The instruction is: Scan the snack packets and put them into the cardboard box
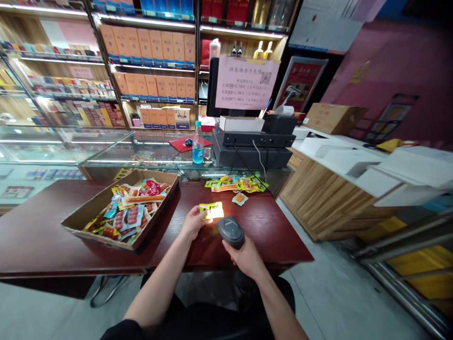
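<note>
My left hand [194, 222] is closed on the near left end of a small yellow-green snack packet [214, 210], held just above the dark red table [255, 236]. Bright light falls on the packet. In my right hand [247, 257] is a dark grey handheld scanner [230, 230], its head pointing at the packet. To the left, a shallow cardboard box [79, 228] holds several packaged sausages and snacks. Beyond my hands lies a pile of yellow-green packets [247, 184], with one small packet [239, 199] lying apart in front of it.
Behind the table runs a glass counter [141, 151] with a blue-capped bottle [197, 144]. A monitor with a pink paper sign [246, 82] stands above black machines [251, 153] with cables. Shelves of boxes line the back. A wooden cabinet [314, 203] is at the right.
</note>
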`<action>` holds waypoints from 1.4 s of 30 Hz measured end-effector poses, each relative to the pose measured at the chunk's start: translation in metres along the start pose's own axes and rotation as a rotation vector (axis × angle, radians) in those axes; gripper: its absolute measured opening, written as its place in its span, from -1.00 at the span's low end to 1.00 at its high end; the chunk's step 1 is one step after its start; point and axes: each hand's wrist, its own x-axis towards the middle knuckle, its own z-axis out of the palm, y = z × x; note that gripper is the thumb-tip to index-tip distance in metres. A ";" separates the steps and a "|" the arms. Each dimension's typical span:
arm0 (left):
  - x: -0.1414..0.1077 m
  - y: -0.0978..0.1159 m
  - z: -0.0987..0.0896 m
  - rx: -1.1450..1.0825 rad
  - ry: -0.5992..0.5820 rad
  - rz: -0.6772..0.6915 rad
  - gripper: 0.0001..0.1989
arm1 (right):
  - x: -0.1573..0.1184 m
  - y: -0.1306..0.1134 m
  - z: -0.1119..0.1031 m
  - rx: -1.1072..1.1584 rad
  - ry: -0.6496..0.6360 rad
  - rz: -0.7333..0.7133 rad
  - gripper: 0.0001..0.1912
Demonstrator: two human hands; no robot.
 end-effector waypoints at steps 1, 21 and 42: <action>0.000 0.000 0.000 0.002 0.002 0.004 -0.70 | 0.000 0.000 0.000 -0.001 -0.002 0.001 -0.69; -0.065 0.144 -0.076 -0.441 0.245 0.308 -0.89 | 0.025 0.026 0.011 0.112 -0.130 0.080 -0.66; 0.171 -0.021 0.174 1.451 -0.865 0.861 -0.49 | 0.014 0.070 -0.115 0.091 0.266 0.224 -0.64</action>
